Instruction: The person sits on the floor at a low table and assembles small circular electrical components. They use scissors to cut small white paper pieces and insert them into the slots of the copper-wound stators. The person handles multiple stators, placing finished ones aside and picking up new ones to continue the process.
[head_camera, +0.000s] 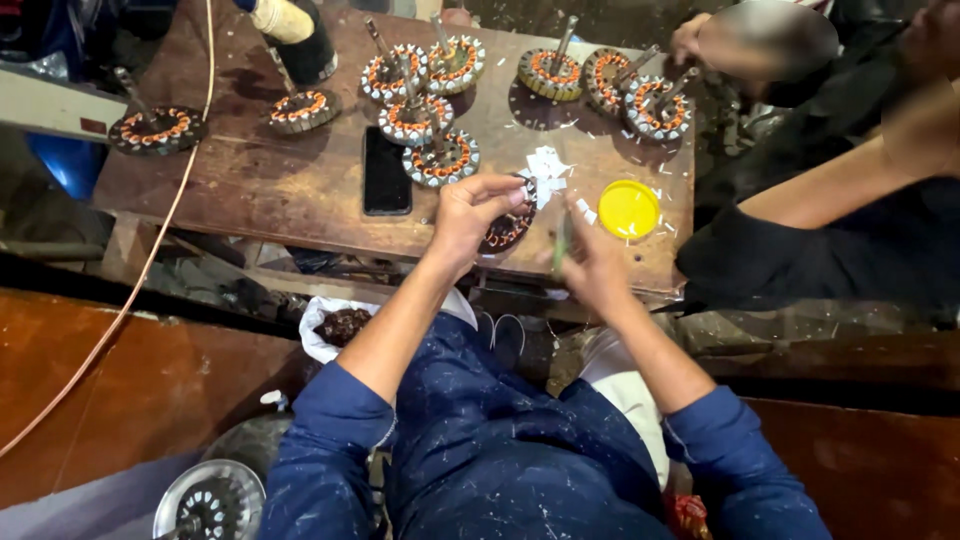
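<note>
Two hands at frame centre: left hand (470, 215) grips dark round copper-wound stator (508, 228); right hand (592, 265) pinches thin green stick (562, 240) upright, just right.

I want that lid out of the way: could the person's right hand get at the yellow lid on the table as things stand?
Probably yes. The yellow lid lies bare on the wooden table, just beyond the right hand, with only paper scraps nearby. But that hand already holds a thin green tool.
</note>
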